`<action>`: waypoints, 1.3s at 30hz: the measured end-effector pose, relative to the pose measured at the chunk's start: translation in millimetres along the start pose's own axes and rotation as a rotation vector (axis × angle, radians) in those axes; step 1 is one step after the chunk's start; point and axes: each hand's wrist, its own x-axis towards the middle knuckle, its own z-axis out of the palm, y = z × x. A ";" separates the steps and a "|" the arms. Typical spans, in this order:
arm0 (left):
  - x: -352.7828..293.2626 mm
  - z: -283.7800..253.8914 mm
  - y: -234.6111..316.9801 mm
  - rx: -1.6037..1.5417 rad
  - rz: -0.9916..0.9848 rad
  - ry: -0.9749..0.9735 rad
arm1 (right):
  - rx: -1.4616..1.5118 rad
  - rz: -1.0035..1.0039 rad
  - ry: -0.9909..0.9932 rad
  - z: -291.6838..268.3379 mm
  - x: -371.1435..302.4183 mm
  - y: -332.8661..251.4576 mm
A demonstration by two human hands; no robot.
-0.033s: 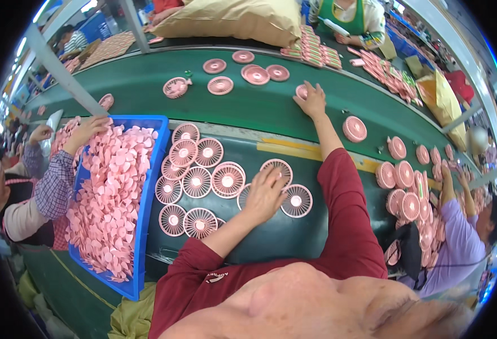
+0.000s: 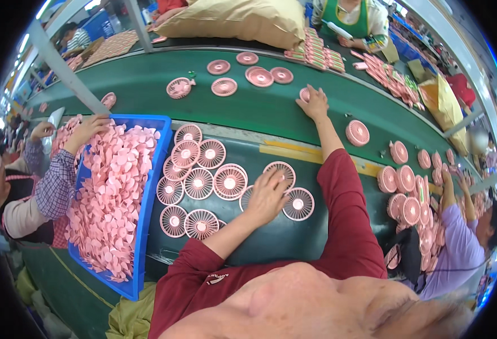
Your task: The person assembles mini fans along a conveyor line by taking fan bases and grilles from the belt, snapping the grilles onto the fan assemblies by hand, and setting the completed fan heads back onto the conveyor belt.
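My right hand [image 2: 315, 105] reaches over the green conveyor belt [image 2: 158, 97], with thumb and fingers around a round pink fan part [image 2: 304, 95] that they partly cover. Closer to me, my left hand [image 2: 267, 199] lies on pink spoked fan grilles with its fingers stretched out. One grille [image 2: 279, 174] shows under its fingertips, and another grille [image 2: 299, 204] lies beside its thumb. To its left, several more grilles [image 2: 198, 183] are spread on the dark green worktop [image 2: 248, 247], some overlapping.
A blue tray [image 2: 141, 248] heaped with pink fan blades [image 2: 110, 198] stands at left, a co-worker's hand [image 2: 93, 129] at its far edge. Round pink parts [image 2: 224, 86] ride the belt. A metal post [image 2: 68, 66] rises at left. Another person [image 2: 457, 246] works at right beside piled fan parts.
The view has shifted slightly, so most things appear a little lower and farther right. Both my hands keep their places on the pink parts.
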 end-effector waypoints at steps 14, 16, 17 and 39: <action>3.5 7.0 -12.4 0.001 0.018 0.030 | 0.256 -0.463 -0.046 84.6 95.4 -95.9; 6.1 12.6 -13.9 -0.020 0.030 -0.001 | 0.096 -0.475 -0.224 104.4 106.8 -90.2; 3.5 11.9 -13.9 -0.034 0.003 -0.001 | 0.062 -0.455 -0.258 106.5 101.4 -102.1; 6.5 0.4 -13.9 -0.018 -0.030 0.004 | 0.883 -0.597 -1.300 -98.7 -85.5 -164.2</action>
